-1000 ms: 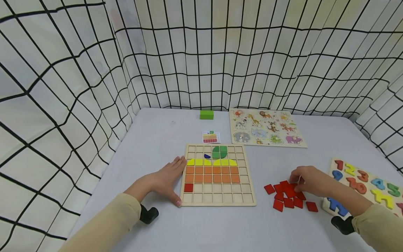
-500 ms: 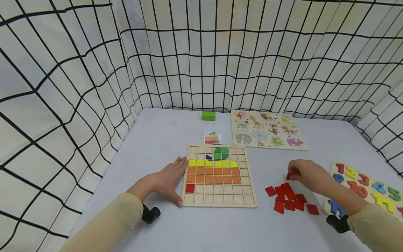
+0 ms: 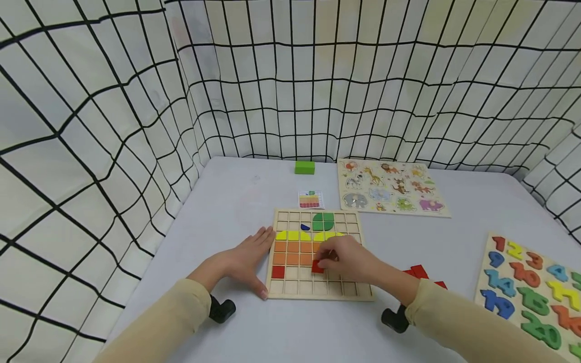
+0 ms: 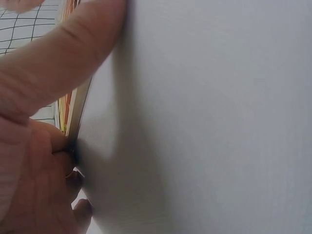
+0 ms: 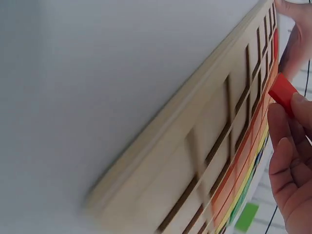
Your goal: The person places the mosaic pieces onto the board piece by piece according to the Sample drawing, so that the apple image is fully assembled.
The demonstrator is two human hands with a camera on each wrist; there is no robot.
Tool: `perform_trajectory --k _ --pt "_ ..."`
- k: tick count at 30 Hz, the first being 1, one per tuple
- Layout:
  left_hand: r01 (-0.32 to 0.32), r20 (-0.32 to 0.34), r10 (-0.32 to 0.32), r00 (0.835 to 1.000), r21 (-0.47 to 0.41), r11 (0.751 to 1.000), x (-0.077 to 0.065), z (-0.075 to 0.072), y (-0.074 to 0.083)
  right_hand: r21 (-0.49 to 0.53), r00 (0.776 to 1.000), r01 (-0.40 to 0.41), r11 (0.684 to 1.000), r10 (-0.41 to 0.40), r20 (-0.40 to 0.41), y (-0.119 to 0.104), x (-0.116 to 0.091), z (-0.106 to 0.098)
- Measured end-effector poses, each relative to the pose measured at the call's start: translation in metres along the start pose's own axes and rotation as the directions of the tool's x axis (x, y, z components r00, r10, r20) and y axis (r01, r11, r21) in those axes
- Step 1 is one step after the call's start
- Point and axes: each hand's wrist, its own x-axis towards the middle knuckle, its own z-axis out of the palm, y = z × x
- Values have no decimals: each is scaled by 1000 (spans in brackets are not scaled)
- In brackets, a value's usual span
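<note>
A wooden grid board [image 3: 322, 297] lies flat, its cells partly filled with green, blue, yellow and orange pieces. One red square [image 3: 278, 272] sits in a cell at its left side. My left hand [image 3: 242, 259] rests against the board's left edge with fingers stretched out; the left wrist view shows its thumb [image 4: 63, 53] along that edge. Above the board, my right hand [image 3: 347, 258] pinches another red square tile [image 5: 282, 91] between thumb and fingers. Loose red tiles [image 3: 419, 271] lie to the right, partly hidden behind the right forearm.
Behind the board lie a small picture card [image 3: 310, 199] and a green block [image 3: 304, 167]. An animal puzzle board [image 3: 392, 189] is at the back right, and a number puzzle [image 3: 535, 287] at the right. Black netting [image 3: 313, 80] rises round the table's far and left sides.
My right hand picked a red tile from the loose pile and carried it left, over the board. The left hand keeps its place at the board's edge.
</note>
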Motion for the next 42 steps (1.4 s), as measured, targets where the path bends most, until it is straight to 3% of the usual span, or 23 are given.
perform_trajectory --k 4,9,19,28,31,35,42 --pt "-6 -3 6 1000 -6 1000 0 2 0 34 999 15 999 -16 28 -20 19 15" --pt "-14 -1 14 1000 -20 1000 -1 2 1 5 999 22 1000 -22 44 -30 30 24" --pt "-27 -3 27 1000 -2 1000 0 2 0 -59 999 -44 997 45 25 -39 31 36" --pt "-13 -3 13 1000 -13 1000 1 5 -2 -131 1000 -10 991 9 -8 -41 29 42" --pt "-9 -5 9 1000 -12 1000 2 7 -2 -166 999 18 986 -24 -32 -39 25 33" --pt "-3 -6 3 1000 4 1000 4 7 -2 -220 999 6 976 -17 -48 -26 16 3" --pt "3 -3 -3 1000 15 1000 3 4 -2 -248 996 -93 964 90 -22 32 -25 -48"
